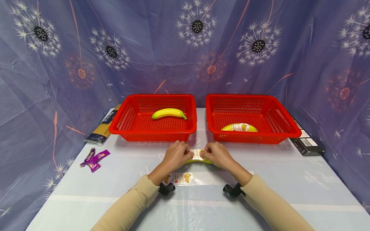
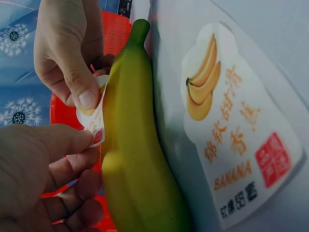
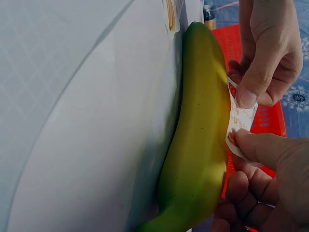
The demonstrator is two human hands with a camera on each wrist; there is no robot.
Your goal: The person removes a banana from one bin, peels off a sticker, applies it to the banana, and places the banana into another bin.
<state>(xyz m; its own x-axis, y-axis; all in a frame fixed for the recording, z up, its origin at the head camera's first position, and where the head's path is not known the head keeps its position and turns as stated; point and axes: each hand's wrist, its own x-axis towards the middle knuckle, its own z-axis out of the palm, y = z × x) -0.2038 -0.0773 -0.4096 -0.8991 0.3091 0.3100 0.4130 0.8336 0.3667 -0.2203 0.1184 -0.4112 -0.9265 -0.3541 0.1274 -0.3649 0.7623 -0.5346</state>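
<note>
table [image 1: 289, 179] | two red baskets [image 1: 156, 134] | banana [image 1: 199, 161] | sticker sheet [image 1: 182, 178] | candy wrappers [image 1: 93, 158]

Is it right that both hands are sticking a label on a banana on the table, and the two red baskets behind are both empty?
Not quite. Both hands, left hand and right hand, do press a sticker onto the banana on the table, but the head view shows the baskets are not empty: the left basket holds a bare banana, the right basket a labelled one.

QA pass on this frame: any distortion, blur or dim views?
Head view: wide-angle, basket rims bow, evenly lit, sharp. Left wrist view: dim, banana and sticker sheet sharp, near left hand soft. Right wrist view: dim, table shaded beside the banana.
</note>
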